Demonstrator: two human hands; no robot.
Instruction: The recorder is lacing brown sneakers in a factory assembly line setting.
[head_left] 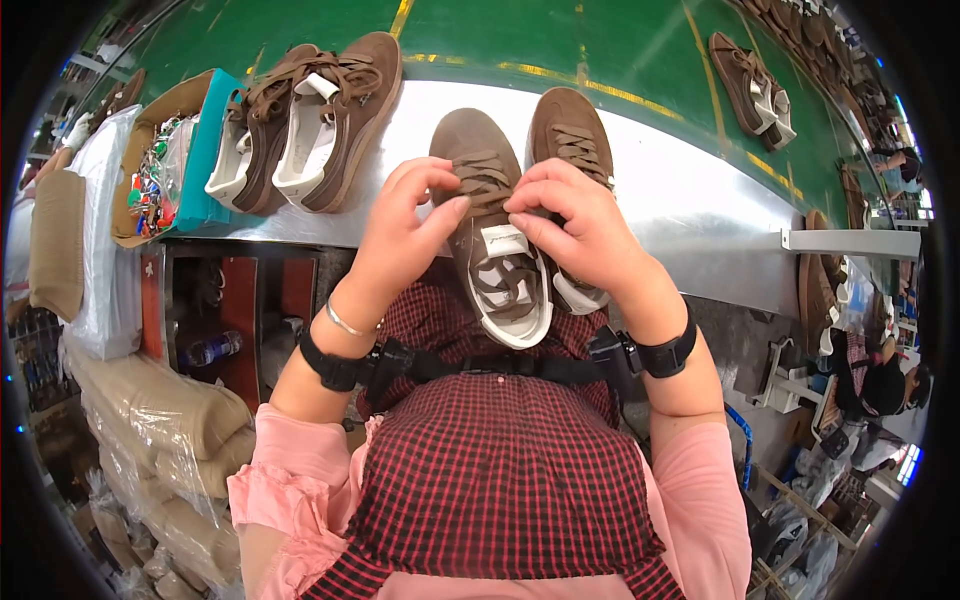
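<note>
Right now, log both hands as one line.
left hand: at brown shoe, thumb and fingers apart | right hand: by shoe's laces, grip unclear | second shoe: alongside

And here's the outfit: a checked apron (500, 470) in red and black, small squares all over, with a tiny pale button (501, 379) at its upper middle. Under it comes a pink top, the left sleeve (280, 490) bunched and frilled, the right sleeve (700, 490) smoother. Look at the arms: a wide black left strap (328, 362) and right strap (672, 354), and a slim silvery bracelet (343, 321) on the left wrist. Both hands, left hand (403, 225) and right hand (580, 215), are bare.
</note>
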